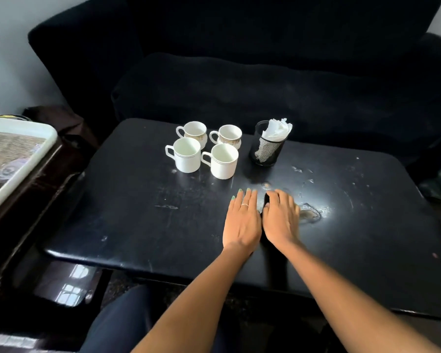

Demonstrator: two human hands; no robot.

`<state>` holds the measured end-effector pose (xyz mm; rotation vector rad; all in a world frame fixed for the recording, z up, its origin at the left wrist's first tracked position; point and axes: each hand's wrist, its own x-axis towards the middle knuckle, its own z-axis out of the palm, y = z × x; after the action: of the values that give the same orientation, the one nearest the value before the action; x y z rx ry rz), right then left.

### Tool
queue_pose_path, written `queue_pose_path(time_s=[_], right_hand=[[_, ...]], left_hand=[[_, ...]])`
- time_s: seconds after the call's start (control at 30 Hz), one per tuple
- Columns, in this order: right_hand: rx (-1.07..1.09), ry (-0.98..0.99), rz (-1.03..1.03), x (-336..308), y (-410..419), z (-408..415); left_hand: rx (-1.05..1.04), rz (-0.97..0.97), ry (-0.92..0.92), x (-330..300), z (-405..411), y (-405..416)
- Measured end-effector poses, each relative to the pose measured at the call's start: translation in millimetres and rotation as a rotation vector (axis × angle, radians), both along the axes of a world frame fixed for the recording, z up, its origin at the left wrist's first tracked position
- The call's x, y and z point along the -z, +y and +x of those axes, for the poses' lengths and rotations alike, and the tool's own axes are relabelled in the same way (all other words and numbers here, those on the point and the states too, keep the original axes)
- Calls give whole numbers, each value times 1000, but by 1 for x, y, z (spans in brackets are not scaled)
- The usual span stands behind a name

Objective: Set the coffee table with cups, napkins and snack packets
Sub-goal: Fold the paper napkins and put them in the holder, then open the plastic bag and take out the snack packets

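Cups (203,148), four; one mesh holder (267,149) of napkins (278,128); both hands' fingers (245,198) flat, perhaps touching table (138,212).

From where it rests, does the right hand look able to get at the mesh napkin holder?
Probably yes: the right hand lies flat on the table, and only bare tabletop shows between it and the mesh holder.

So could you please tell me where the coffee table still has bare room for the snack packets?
Bare patches: the near-left area between the cups and the table's front edge, and the right side beyond the right hand. It is crowded at the far middle, around the cups and the mesh napkin holder.
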<state>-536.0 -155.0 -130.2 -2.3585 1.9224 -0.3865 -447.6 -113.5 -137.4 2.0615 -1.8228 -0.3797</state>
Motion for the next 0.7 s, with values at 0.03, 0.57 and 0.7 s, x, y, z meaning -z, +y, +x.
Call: queue_pose_path(time_s=[0.03, 0.57, 0.7], right_hand=[[-15, 27, 7, -2, 10, 0], [-185, 93, -10, -80, 116, 37], [-212, 32, -82, -107, 135, 65]], left_hand=[[18, 15, 6, -1, 2, 10], [107, 9, -206, -75, 72, 123], [47, -55, -201, -107, 104, 143]])
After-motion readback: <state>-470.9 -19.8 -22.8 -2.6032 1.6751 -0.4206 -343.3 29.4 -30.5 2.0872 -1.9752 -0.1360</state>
